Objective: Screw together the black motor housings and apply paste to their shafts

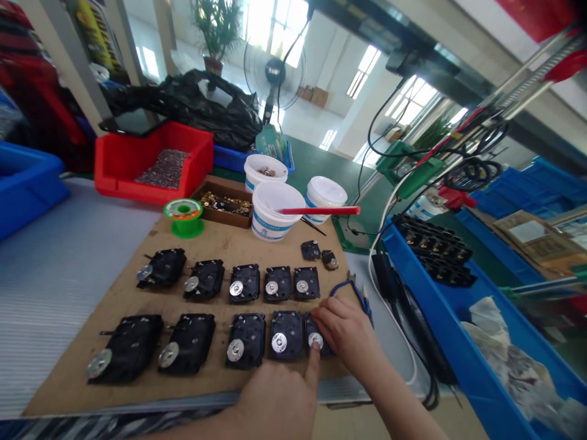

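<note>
Two rows of black square mechanisms, each with a silver disc, lie on a sheet of cardboard [105, 330]. My right hand [346, 330] grips the rightmost black square mechanism [309, 322] of the front row, its fingers over the top and right side. My left hand [282, 394] reaches in from below, with its index fingertip on that piece's silver disc [315, 338]. The left hand's other fingers are mostly hidden from view. Blue-handled pliers [342, 285] lie just beyond my right hand. Two small black parts [310, 250] rest behind the back row.
Behind the rows stand a green solder spool [188, 227], a brown box of small brass parts [220, 221], white tubs [270, 229] with a red stick across one, and a red bin [123, 183]. A long blue tray [431, 305] and cables [403, 330] run along the right.
</note>
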The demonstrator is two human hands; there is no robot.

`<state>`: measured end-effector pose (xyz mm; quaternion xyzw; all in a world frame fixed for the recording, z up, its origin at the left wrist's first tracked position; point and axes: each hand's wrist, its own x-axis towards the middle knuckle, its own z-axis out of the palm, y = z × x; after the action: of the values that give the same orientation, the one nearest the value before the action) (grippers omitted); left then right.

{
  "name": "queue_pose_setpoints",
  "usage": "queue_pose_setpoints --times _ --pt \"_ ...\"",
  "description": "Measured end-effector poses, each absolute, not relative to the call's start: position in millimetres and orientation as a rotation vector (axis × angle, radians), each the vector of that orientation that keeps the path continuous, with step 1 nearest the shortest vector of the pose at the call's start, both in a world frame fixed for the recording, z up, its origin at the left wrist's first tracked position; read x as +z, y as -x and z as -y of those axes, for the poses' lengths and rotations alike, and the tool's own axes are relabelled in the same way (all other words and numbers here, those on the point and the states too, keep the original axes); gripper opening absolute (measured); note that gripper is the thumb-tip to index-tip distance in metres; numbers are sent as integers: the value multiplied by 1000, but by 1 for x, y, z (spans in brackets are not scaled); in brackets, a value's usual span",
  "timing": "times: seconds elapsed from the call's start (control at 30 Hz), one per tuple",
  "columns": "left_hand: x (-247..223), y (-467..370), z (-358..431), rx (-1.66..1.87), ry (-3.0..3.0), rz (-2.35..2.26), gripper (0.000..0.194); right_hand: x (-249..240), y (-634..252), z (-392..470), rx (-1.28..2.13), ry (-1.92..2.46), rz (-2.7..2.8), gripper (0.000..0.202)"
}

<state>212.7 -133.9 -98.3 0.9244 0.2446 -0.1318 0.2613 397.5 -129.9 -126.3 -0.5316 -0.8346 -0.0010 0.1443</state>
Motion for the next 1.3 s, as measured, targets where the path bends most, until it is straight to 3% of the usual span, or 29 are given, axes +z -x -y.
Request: queue_pose_setpoints --times 0.27,0.7,0.77,0.87,1.0,1.13,1.3 --pt "-104 -214 138 -364 -2506 -705 72 -125 -395 129 -41 1521 2504 20" --pt "-93 -210 127 -359 -2379 -714 75 -106 -399 134 167 1616 2314 16" --pt "-91 -206 125 -203 -2242 -742 66 -93 -397 147 139 1658 2224 21" --pt "-94 -202 128 114 -1722 -748 36 -74 -387 174 167 1626 2057 23" --pt "-107 -202 142 245 -1011 -728 47 -61 -368 199 286 1482 2041 22" --pt "-123 -202 156 417 -894 -826 57 -67 -350 200 181 1403 2142 23" --pt "-150 -196 159 414 -1132 -843 37 -88 -325 194 -79 1438 2104 42"
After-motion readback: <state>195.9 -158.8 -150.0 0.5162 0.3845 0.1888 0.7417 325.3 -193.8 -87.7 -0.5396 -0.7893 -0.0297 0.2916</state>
